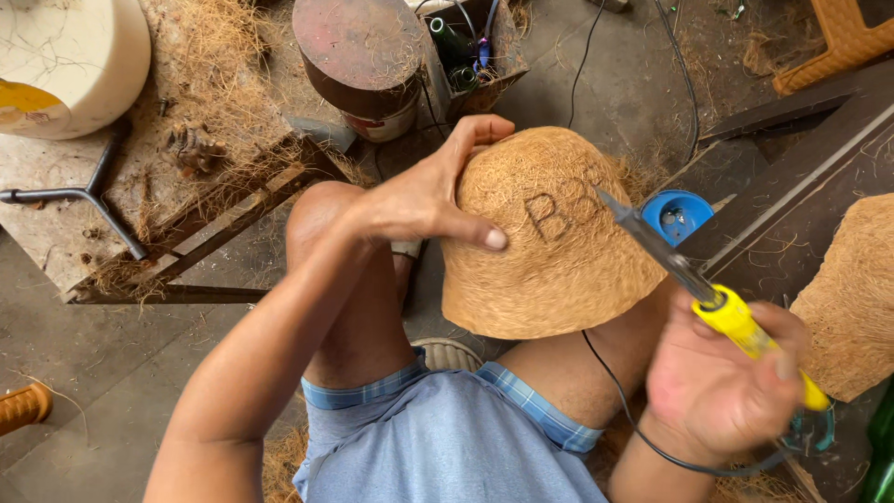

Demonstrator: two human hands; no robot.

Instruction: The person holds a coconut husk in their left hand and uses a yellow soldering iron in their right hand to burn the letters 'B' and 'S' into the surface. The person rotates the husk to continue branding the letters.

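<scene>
Coir fibre dome (549, 242) sits upside down over the person's right knee, so the curved side faces up and stays put for marking; burnt letter shapes show on its upper face. Left hand (424, 196) lies flat on the dome's left flank, fingers spread over the top edge, thumb pressed on the front: bracing it against twist. Right hand (722, 382) is wrapped tight round the yellow handle of a soldering iron (694, 284), held like a pen, metal tip resting at the right end of the lettering. The iron's black cord (615, 391) loops under the wrist and across the thigh, slack, not snagging.

Room: the dome's lower rim hangs free over the lap, nothing crowds it in front. Right side is tight: a second coir piece (852, 298) lies near on the dark wooden surface (792, 196), just beside the iron hand. A blue round lid (677, 214) sits behind the tip, close. A rusty drum (363, 56) and a white bucket (70, 61) stand well apart on the floor behind.
</scene>
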